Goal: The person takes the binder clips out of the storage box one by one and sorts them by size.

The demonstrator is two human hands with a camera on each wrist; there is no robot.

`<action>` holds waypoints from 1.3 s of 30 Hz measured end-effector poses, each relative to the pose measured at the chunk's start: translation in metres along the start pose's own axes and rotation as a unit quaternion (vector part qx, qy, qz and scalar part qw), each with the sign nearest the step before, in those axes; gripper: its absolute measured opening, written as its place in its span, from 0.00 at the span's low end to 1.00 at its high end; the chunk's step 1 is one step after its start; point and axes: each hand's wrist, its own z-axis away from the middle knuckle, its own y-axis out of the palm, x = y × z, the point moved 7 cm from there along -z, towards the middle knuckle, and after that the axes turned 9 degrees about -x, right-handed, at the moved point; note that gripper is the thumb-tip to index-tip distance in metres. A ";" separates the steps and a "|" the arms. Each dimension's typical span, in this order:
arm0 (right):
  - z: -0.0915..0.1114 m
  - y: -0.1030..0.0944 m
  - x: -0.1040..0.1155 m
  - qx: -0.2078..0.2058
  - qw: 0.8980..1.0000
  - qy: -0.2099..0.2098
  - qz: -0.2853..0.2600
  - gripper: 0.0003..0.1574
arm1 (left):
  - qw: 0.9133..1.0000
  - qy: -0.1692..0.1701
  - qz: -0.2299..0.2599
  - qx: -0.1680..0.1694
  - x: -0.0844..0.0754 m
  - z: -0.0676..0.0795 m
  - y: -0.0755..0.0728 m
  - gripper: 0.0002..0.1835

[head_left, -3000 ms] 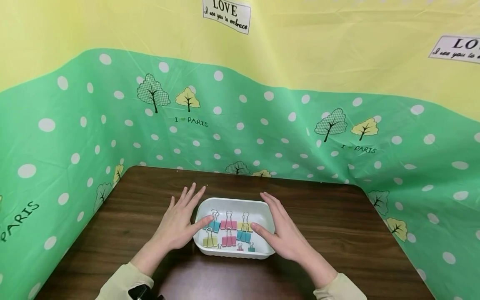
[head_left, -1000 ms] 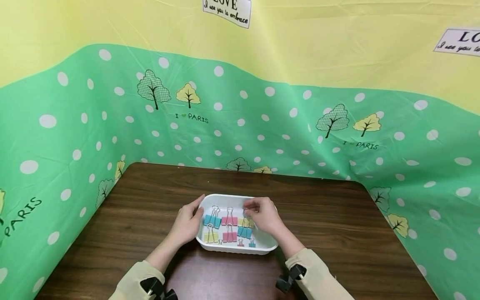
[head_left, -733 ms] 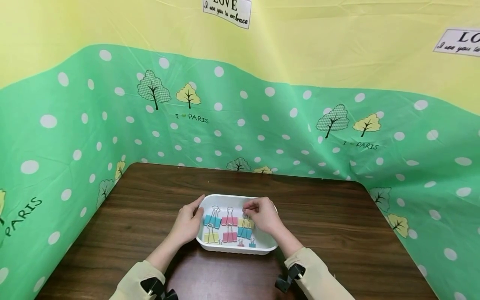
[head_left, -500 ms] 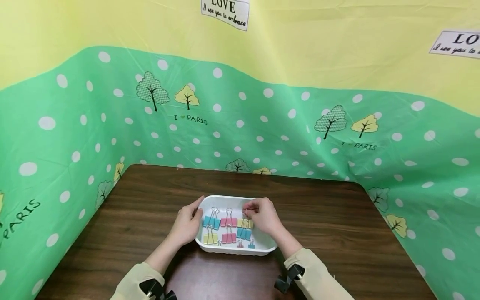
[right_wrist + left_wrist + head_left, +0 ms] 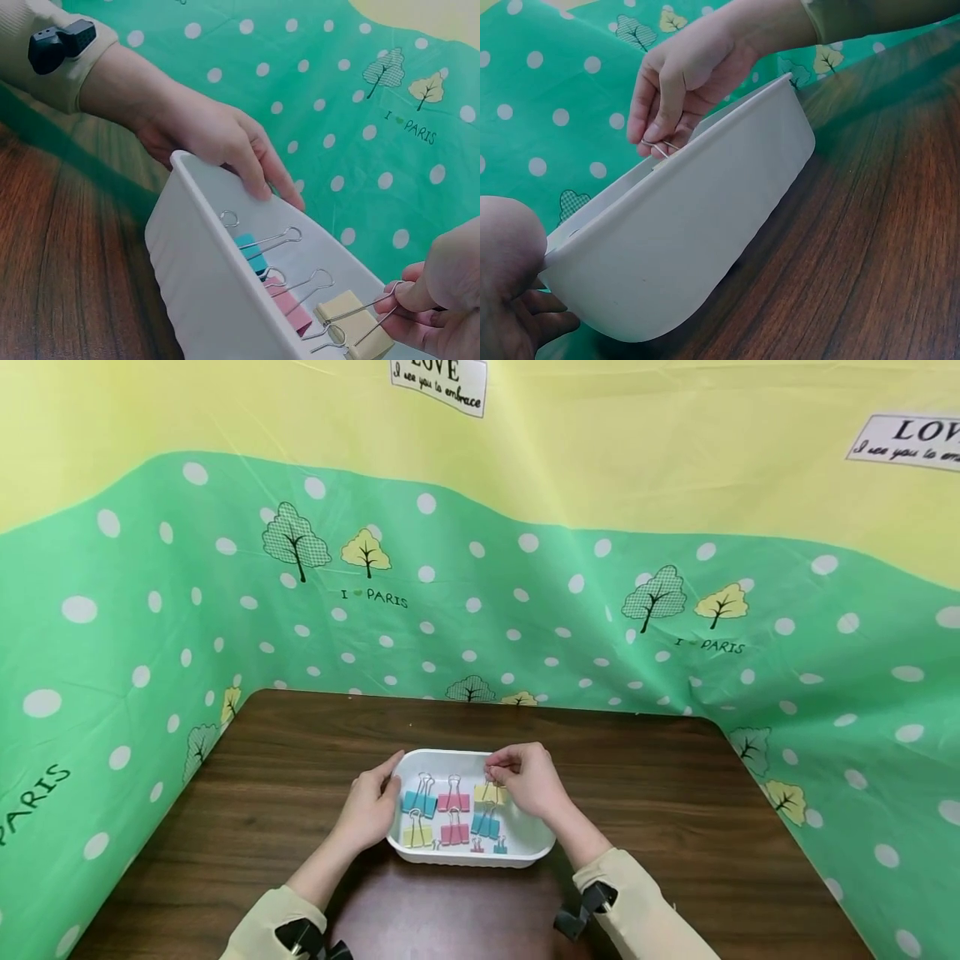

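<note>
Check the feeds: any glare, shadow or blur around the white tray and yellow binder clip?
Head: bright, with a pale sheen low on the wooden table; the small blue binder clip looks soft. Left wrist: dimmer, the white tray greyish with shadow beneath. Right wrist: also dimmer, but no glare hides the yellow binder clip.

The yellow clip (image 5: 349, 322) in the right hand (image 5: 532, 782) has a smooth, matt coated body and shiny bare metal wire arms. Left of that hand, a pink clip (image 5: 289, 306) and a blue clip (image 5: 250, 253) share that dull coat and bright wire. Held by the left hand (image 5: 367, 810), the tray (image 5: 690, 217) is smooth plastic, rippled low on its wall. Below both hands, the table (image 5: 637, 777) looks like grained wood, glossy nearest the person. Beyond them, the curtain (image 5: 450, 635) looks like thin, smooth, creased cloth.
</note>
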 end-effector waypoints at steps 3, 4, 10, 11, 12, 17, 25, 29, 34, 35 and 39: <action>-0.001 -0.005 0.002 -0.006 1.000 0.000 0.002 0.08 | 1.000 -0.001 0.000 0.000 0.000 0.000 0.000 0.25; -0.001 -0.006 0.002 -0.008 1.000 0.000 0.002 0.08 | 1.000 -0.002 0.000 0.000 0.000 0.000 0.000 0.25; 0.000 -0.007 0.000 -0.004 1.000 -0.007 -0.002 0.08 | 1.000 -0.006 -0.004 0.000 0.001 -0.001 0.000 0.24; 0.000 -0.005 -0.001 0.001 1.000 -0.007 -0.001 0.08 | 1.000 -0.007 -0.003 0.000 0.001 -0.001 0.000 0.24; 0.001 -0.004 -0.003 0.006 1.000 -0.007 0.001 0.07 | 1.000 -0.007 -0.002 0.000 0.001 -0.001 -0.001 0.24; 0.001 -0.001 -0.006 0.010 1.000 -0.005 0.010 0.07 | 1.000 -0.006 0.001 0.004 0.000 0.000 -0.001 0.25; -0.004 -0.013 0.004 -0.017 1.000 -0.014 0.005 0.09 | 1.000 -0.008 -0.001 0.005 0.000 -0.001 0.000 0.25; -0.004 -0.021 0.007 -0.023 1.000 -0.003 -0.017 0.09 | 1.000 -0.008 0.001 0.003 -0.001 0.000 0.000 0.25; -0.005 -0.034 0.011 -0.027 0.998 0.006 -0.053 0.07 | 1.000 -0.013 -0.002 0.004 0.000 0.001 -0.001 0.25; -0.006 -0.037 0.011 -0.028 0.998 0.007 -0.059 0.07 | 1.000 -0.013 -0.004 0.004 -0.001 0.001 -0.001 0.25; -0.007 -0.054 0.013 -0.030 0.996 0.004 -0.078 0.07 | 1.000 -0.012 -0.005 0.005 -0.002 0.000 -0.001 0.25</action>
